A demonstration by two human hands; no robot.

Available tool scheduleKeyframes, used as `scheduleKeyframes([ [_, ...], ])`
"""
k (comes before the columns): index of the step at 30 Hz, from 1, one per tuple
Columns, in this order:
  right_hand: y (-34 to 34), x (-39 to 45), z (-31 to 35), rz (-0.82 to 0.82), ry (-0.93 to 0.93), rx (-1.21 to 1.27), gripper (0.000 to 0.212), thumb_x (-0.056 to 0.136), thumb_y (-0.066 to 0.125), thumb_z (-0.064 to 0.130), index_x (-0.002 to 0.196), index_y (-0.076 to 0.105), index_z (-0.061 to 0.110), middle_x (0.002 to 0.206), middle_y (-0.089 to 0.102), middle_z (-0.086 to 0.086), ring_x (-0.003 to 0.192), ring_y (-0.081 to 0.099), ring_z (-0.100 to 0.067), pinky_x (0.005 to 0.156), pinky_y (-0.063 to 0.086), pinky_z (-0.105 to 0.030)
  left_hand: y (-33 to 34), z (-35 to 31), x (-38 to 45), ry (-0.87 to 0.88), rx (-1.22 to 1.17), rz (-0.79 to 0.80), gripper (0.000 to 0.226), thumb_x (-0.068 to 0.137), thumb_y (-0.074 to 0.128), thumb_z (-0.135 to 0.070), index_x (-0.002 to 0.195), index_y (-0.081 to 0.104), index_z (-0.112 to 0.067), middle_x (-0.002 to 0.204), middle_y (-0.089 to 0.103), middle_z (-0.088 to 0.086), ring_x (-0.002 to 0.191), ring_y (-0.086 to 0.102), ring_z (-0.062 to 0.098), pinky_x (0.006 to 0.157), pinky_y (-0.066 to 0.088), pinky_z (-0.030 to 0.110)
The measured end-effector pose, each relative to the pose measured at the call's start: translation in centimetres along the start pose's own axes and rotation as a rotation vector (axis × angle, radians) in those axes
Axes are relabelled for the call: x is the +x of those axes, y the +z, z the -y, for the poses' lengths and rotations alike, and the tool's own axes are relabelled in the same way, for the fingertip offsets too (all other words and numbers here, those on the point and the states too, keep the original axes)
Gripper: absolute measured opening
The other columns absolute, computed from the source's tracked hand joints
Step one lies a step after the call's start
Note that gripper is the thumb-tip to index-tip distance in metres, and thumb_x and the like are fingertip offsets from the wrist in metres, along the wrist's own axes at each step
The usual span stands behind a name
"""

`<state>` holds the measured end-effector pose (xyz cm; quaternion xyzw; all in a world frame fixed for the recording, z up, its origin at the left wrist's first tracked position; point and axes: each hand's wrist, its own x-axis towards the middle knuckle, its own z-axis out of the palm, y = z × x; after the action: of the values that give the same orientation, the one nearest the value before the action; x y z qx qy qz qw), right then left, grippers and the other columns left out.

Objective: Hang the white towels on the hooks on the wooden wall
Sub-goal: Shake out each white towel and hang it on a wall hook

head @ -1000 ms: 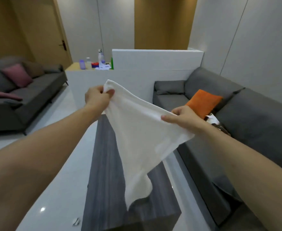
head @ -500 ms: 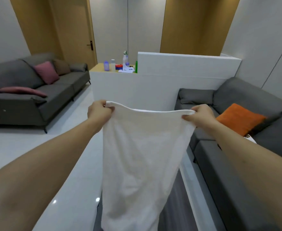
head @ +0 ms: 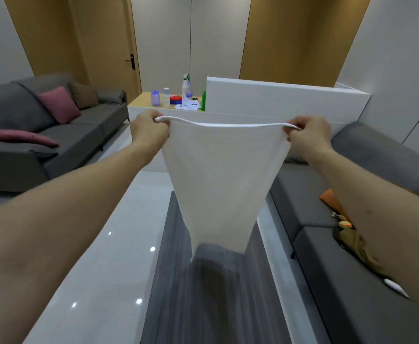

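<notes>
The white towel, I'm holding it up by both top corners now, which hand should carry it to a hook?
Neither has a clear edge. The left hand and right hand each grip a top corner of the white towel at the same height, and no hook is in view. Probably whichever ends up nearer the hook.

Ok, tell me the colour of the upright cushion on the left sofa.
Pink cushion, seen in the head view.

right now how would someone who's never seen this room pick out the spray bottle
Look past the white towel to the white partition across the room. The wood-topped counter to the left of it holds a cluster of small items. The spray bottle is the tallest among them, pale with a trigger head, unlike the squat purple bottle.
</notes>
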<state>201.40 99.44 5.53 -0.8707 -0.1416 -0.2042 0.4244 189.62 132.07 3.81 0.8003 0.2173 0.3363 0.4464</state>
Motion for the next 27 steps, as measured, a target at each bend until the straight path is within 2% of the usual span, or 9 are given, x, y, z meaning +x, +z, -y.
scheduleKeyframes([
  [3,-1.1,-0.8,-0.6,-0.008,-0.032,0.001,0.013,0.088,0.065,0.014,0.083,0.075,0.019,0.078,0.071,-0.003,0.076,0.064,-0.017,0.070,0.046,-0.024,-0.2,-0.7,-1.3,0.096,0.023,0.022,0.005,0.089,0.063,-0.026,0.091,0.067,-0.024,0.092,0.066,0.001,0.094,0.063,0.023,0.085,0.056,0.044],
  [6,-1.6,-3.4,-2.4,0.031,-0.009,0.007,0.015,0.087,0.063,0.008,0.081,0.074,0.017,0.078,0.069,-0.005,0.077,0.062,-0.020,0.073,0.048,-0.031,-0.3,0.4,-4.5,0.149,0.092,0.067,0.012,0.085,0.073,-0.035,0.091,0.069,-0.024,0.089,0.066,-0.003,0.088,0.062,0.017,0.078,0.055,0.037],
  [9,-1.2,-8.0,-5.0,0.057,-0.044,-0.031,0.021,0.082,0.060,-0.001,0.085,0.076,0.011,0.080,0.072,-0.008,0.080,0.065,-0.022,0.073,0.051,-0.032,-0.5,3.4,-9.7,0.168,0.182,0.074,0.011,0.085,0.073,-0.034,0.085,0.072,-0.022,0.081,0.067,-0.005,0.081,0.062,0.015,0.069,0.050,0.029],
  [13,0.6,-16.8,-9.9,0.177,0.000,-0.075,0.024,0.083,0.058,-0.002,0.090,0.078,0.011,0.082,0.073,-0.008,0.078,0.061,-0.019,0.068,0.039,-0.023,-0.1,9.6,-18.8,0.062,0.262,0.138,0.014,0.087,0.069,-0.028,0.074,0.070,-0.025,0.067,0.064,-0.007,0.066,0.060,0.013,0.054,0.042,0.022],
  [16,1.6,-23.9,-14.1,0.309,0.066,-0.067,0.029,0.087,0.056,-0.002,0.098,0.078,0.013,0.083,0.071,-0.003,0.076,0.061,-0.017,0.068,0.039,-0.020,0.4,14.5,-26.5,-0.058,0.341,0.193,0.015,0.090,0.066,-0.027,0.077,0.073,-0.025,0.062,0.060,-0.013,0.058,0.056,0.008,0.049,0.038,0.021],
  [20,2.4,-34.0,-20.1,0.497,0.140,-0.116,0.031,0.091,0.053,0.000,0.110,0.076,0.011,0.104,0.075,-0.008,0.093,0.067,-0.024,0.078,0.048,-0.024,0.4,20.5,-37.3,-0.123,0.463,0.322,0.018,0.093,0.063,-0.031,0.083,0.076,-0.024,0.064,0.062,-0.014,0.064,0.058,0.010,0.056,0.036,0.019],
  [23,2.6,-41.7,-24.7,0.653,0.207,-0.186,0.032,0.093,0.052,0.002,0.114,0.074,0.013,0.110,0.074,-0.008,0.099,0.067,-0.027,0.080,0.048,-0.024,0.1,24.7,-45.1,-0.169,0.570,0.440,0.019,0.093,0.061,-0.025,0.091,0.078,-0.020,0.085,0.074,-0.003,0.077,0.062,0.016,0.066,0.038,0.024],
  [25,2.7,-46.4,-27.3,0.721,0.256,-0.221,0.030,0.094,0.054,0.005,0.114,0.074,0.014,0.110,0.074,-0.008,0.095,0.067,-0.027,0.076,0.046,-0.023,-0.3,26.9,-49.9,-0.233,0.618,0.541,0.018,0.092,0.062,-0.026,0.085,0.078,-0.020,0.087,0.073,-0.003,0.079,0.062,0.015,0.068,0.039,0.025],
  [27,2.4,-50.5,-29.1,0.774,0.296,-0.245,0.027,0.094,0.057,0.008,0.112,0.075,0.015,0.110,0.074,-0.006,0.093,0.067,-0.026,0.075,0.044,-0.023,-0.7,28.5,-54.1,-0.312,0.688,0.644,0.025,0.091,0.064,-0.030,0.068,0.070,-0.025,0.073,0.067,-0.006,0.072,0.056,0.014,0.063,0.037,0.025],
])
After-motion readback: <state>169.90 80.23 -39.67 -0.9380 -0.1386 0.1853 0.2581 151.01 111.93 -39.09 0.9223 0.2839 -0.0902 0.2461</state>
